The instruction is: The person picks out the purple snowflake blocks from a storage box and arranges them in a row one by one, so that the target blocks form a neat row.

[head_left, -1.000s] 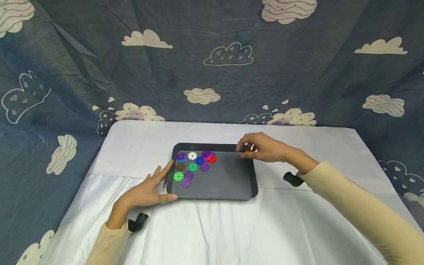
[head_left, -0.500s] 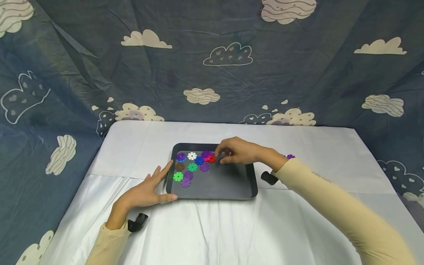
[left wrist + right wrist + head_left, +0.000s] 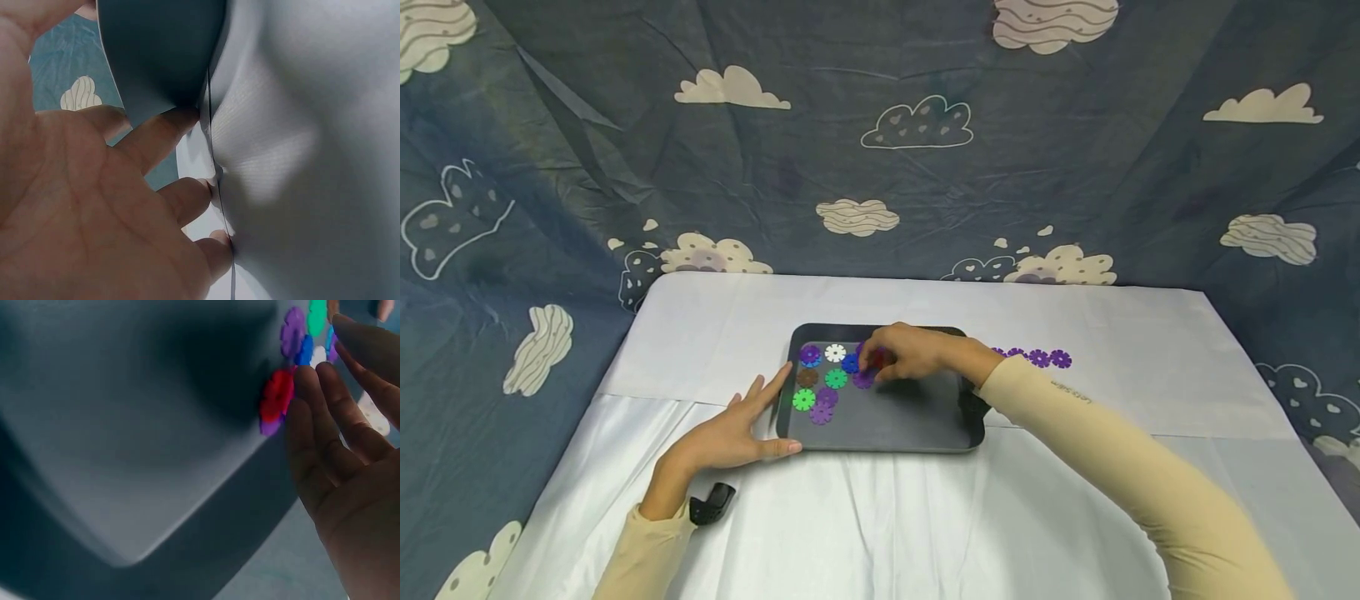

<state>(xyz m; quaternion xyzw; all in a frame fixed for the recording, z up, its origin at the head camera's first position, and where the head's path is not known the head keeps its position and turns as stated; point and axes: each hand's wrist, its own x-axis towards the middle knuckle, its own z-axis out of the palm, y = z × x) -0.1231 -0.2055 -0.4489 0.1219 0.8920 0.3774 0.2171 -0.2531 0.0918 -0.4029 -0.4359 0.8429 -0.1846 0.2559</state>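
Observation:
On the white cloth lies a dark grey tray [image 3: 917, 421] with several notched, flower-like plastic discs in its left part. White [image 3: 835, 353], green [image 3: 836, 378], brown [image 3: 807, 377], light green [image 3: 803, 400] and purple [image 3: 822, 413] discs are visible. My left hand [image 3: 730, 433] rests along the tray's left side, fingers spread, thumb at the near corner. My right hand [image 3: 910, 352] reaches over the tray, fingers bent down at the back cluster and partly covering it. In the right wrist view, the fingertips are beside a red disc [image 3: 277, 397]; no disc shows between thumb and fingers.
A row of purple discs [image 3: 1039, 358] lies on the cloth right of the tray, partly hidden by my right forearm. A dark cloud-print curtain [image 3: 917, 192] hangs behind the table. A black wrist camera [image 3: 713, 503] is on my left wrist.
My right hand has moved left from the tray's back right corner to the disc cluster. More of the purple row now shows behind the forearm. My left hand has stayed put.

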